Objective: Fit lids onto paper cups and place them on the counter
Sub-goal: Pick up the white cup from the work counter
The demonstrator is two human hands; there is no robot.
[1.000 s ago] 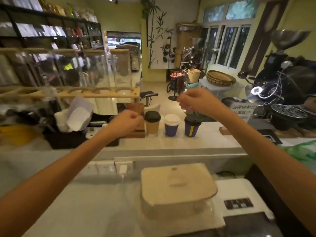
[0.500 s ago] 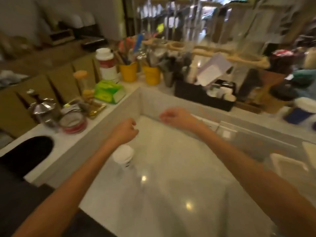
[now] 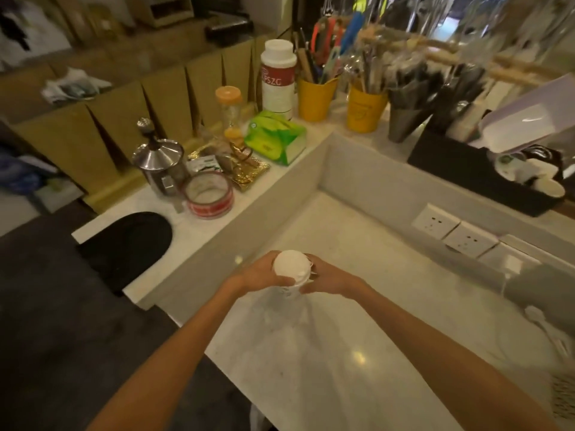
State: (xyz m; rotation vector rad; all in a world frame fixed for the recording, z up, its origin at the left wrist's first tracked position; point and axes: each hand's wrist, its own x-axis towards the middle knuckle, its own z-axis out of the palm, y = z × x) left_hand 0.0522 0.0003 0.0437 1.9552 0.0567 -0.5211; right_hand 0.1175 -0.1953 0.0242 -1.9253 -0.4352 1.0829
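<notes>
Both hands have come together over the lower worktop (image 3: 357,337): the left hand (image 3: 261,275) and the right hand (image 3: 329,279) now close around a white stack (image 3: 291,265) from either side, fingers curled against it. Half a second ago the left fist hovered just above that white thing while the right hand hung open and apart from it; a second ago both arms were stretched out to a far ledge where three lidded cups stood in a row. So the view has swung away from the finished cups and the grip has shifted to fresh stock, which I take to mean a new round is starting.

What the hands hold looks like a sleeve of white lids or cups seen from the top, with a clear wrap trailing below it; I cannot tell which it is. It is clasped between the two palms just above the worktop, near the corner of the low wall (image 3: 224,241).

My guess is that the next move is to peel one piece off the stack, and the loose wrap could snag.

Further off, on the raised counter (image 3: 149,197), a roll of red tape (image 3: 209,195) sits beside a steel press pot (image 3: 160,164), then a green tissue pack (image 3: 275,136), a white bottle (image 3: 278,77) and two yellow tubs (image 3: 317,99) of tools.
</notes>
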